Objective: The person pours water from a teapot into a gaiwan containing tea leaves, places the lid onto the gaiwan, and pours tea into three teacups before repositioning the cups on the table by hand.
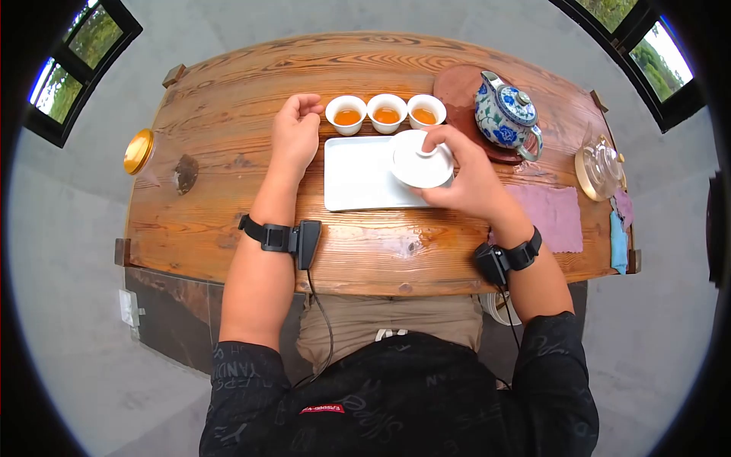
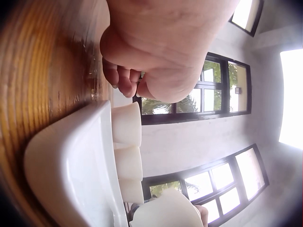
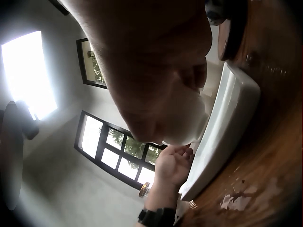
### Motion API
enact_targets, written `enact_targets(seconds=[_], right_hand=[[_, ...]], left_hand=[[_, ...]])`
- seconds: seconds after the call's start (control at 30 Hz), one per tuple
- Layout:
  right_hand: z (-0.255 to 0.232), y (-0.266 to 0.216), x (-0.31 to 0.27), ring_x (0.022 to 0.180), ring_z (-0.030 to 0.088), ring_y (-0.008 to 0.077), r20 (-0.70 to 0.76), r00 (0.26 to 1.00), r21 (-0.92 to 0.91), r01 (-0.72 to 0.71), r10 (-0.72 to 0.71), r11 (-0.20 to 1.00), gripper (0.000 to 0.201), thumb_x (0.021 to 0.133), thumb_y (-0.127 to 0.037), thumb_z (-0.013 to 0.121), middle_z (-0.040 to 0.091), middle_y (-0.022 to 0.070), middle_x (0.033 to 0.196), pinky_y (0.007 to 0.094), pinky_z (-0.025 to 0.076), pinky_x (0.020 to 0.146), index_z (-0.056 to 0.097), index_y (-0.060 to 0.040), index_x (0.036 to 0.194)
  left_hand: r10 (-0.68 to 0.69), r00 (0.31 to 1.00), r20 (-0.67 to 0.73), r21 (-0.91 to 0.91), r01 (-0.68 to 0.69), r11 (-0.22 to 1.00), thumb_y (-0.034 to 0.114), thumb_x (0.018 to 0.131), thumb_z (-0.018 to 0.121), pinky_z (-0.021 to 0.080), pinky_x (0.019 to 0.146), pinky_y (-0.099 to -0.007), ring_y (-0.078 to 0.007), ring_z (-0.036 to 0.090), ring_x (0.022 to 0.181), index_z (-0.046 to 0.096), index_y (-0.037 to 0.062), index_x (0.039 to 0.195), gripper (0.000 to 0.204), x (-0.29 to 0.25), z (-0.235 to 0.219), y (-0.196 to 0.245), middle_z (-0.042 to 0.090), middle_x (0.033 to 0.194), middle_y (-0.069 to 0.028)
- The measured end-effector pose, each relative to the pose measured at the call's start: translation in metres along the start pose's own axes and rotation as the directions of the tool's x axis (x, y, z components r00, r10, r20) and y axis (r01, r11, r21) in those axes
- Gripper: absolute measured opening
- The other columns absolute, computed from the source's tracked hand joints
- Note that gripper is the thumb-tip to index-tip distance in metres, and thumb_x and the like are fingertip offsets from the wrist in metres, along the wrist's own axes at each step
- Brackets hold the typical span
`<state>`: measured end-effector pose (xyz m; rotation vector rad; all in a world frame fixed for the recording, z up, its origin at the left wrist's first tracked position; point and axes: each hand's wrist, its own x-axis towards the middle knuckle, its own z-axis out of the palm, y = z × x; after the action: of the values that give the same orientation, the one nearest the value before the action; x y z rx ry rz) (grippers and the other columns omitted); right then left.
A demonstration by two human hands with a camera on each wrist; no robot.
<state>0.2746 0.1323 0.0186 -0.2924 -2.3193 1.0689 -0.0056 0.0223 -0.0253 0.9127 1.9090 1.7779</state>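
The right hand [image 1: 472, 179] is grasping a white lidded bowl [image 1: 421, 160] over the white tray [image 1: 354, 179]; the left hand [image 1: 295, 133] is resting loosely curled, gripping nothing, on the table [image 1: 228, 114]. Three filled cups [image 1: 386, 113] are standing just beyond the tray.

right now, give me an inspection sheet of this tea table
surface: wooden table, grain bare at left.
job's things: white lidded bowl over white tray; three cups of tea in a row behind it.
clutter: blue-and-white teapot, glass pitcher, purple cloth, gold lid.
hands: right hand grips the bowl; left hand rests loosely curled beside the tray.
cables: wire hanging from the left wrist unit.
surroundings: grey floor, dark-framed windows.
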Motion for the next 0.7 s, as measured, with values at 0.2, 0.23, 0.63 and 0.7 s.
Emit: enact_targets(seconds=[0.2,0.23,0.63,0.7], right_hand=[[0.013,-0.005,-0.001,0.112,0.060,0.0344,0.049,0.997,-0.039,0.069,-0.067,0.997,0.048,0.066,-0.014,0.085,0.062,0.0141,0.118,0.0412,0.049,0.098,0.055,-0.0087,0.103],[0.015,-0.006,-0.001,0.113,0.060,0.0345,0.054,0.996,-0.046,0.067,-0.064,0.997,0.047,0.067,-0.014,0.085,0.062,0.0141,0.119,0.0413,0.048,0.098,0.055,-0.0091,0.104],[0.021,-0.005,-0.003,0.121,0.056,0.0355,0.090,0.994,-0.079,0.070,-0.063,0.994,0.048,0.070,-0.013,0.084,0.057,0.0159,0.127,0.0428,0.047,0.102,0.054,-0.0104,0.107],[0.022,-0.005,-0.003,0.121,0.056,0.0355,0.092,0.994,-0.080,0.067,-0.060,0.995,0.048,0.070,-0.013,0.084,0.057,0.0160,0.127,0.0430,0.047,0.102,0.054,-0.0104,0.107]], left_hand=[[-0.014,1.000,0.013,0.025,0.013,1.000,-0.002,0.095,0.053,0.050,0.085,-0.0280,-0.0134,0.062,0.096,0.063,-0.0008,0.123,0.030,0.000,-0.001,-0.002,0.069,0.112,-0.0084],[-0.009,1.000,0.024,0.034,0.008,0.999,-0.001,0.095,0.053,0.049,0.078,-0.0261,-0.0102,0.057,0.088,0.062,0.0014,0.125,0.031,0.001,-0.001,-0.005,0.068,0.113,-0.0059],[-0.072,0.997,0.022,0.014,0.071,0.997,-0.003,0.094,0.054,0.052,0.091,-0.0286,-0.0157,0.065,0.104,0.064,-0.0026,0.121,0.028,-0.005,0.002,0.007,0.070,0.112,-0.0102],[-0.067,0.997,0.024,0.019,0.067,0.998,-0.003,0.094,0.054,0.052,0.091,-0.0286,-0.0155,0.065,0.104,0.064,-0.0027,0.121,0.028,-0.004,0.002,0.007,0.070,0.112,-0.0100]])
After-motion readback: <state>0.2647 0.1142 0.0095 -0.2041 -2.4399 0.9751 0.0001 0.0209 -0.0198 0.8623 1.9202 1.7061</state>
